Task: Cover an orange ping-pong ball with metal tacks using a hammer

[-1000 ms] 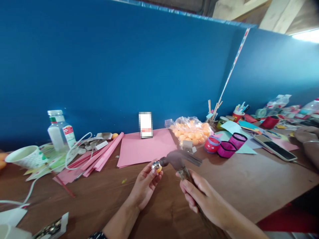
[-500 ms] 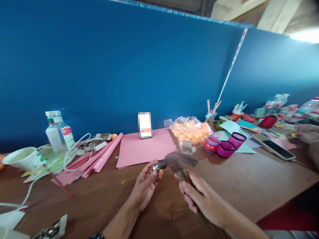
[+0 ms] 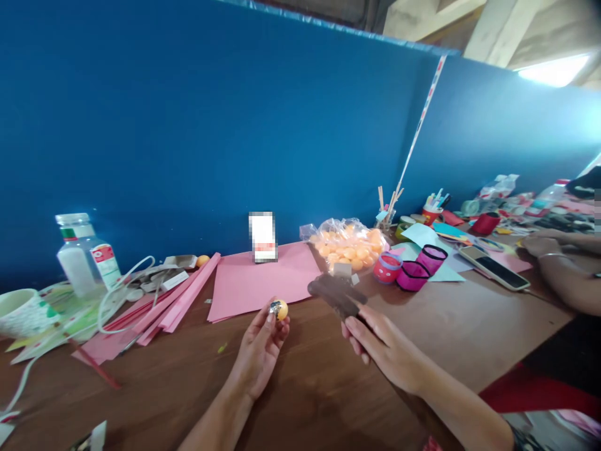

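My left hand [image 3: 263, 346] is closed around a small orange ball [image 3: 281, 309], held up above the brown table. Shiny silver bits, too small to name, cover the ball's left side. In my right hand [image 3: 382, 343] is a claw hammer [image 3: 337, 294], gripped by its handle, most of which the fingers hide. The hammer head is blurred by motion and stands to the right of the ball, apart from it. Behind both hands lies a stack of pink paper [image 3: 263, 282]. A small box [image 3: 342, 270] sits just beyond the hammer head.
A clear bag of orange balls [image 3: 350, 244] lies against the blue partition [image 3: 211, 125]. To the right are magenta mesh cups [image 3: 413, 275] and a phone [image 3: 494, 268]. Another person's arm [image 3: 563, 275] rests at far right. Bottles [image 3: 77, 257], a paper cup [image 3: 25, 313] and a white cable occupy the left.
The hammer head has come away from the ball to the right. The ball's orange side shows more now. My view has turned right, bringing more of the other person's arm in.
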### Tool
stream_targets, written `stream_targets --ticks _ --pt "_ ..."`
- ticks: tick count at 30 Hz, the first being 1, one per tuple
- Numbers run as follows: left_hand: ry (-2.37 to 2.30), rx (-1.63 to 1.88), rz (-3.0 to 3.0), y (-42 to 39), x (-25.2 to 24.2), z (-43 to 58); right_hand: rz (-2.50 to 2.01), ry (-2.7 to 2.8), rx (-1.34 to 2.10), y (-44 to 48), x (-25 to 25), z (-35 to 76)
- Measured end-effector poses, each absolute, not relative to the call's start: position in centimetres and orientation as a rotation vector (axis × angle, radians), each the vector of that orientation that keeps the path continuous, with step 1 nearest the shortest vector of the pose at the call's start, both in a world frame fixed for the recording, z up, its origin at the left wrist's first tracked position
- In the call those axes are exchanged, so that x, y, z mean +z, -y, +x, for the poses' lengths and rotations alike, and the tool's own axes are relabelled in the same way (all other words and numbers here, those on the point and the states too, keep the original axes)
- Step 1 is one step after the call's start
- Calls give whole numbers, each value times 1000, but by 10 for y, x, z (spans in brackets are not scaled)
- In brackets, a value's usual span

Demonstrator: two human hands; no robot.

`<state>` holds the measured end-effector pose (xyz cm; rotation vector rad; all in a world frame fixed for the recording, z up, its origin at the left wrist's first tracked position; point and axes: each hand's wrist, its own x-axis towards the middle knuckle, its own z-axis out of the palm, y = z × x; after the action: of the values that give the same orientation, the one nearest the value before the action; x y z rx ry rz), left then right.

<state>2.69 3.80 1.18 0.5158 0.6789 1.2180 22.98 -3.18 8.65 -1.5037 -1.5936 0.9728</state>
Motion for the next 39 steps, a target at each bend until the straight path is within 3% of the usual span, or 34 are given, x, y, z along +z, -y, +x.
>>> stream_targets --ticks 4,9,27,39 --pt "-707 1245 494 -42 11 27 -1643 1890 471 15 72 245" --pt "-738 1224 516 -41 11 28 -1844 2093 215 3 50 258" --pt "-762 1200 536 -41 7 25 -1898 2082 45 -26 27 256" --pt "-786 1211 506 -43 6 27 -1806 2078 39 -27 38 253"
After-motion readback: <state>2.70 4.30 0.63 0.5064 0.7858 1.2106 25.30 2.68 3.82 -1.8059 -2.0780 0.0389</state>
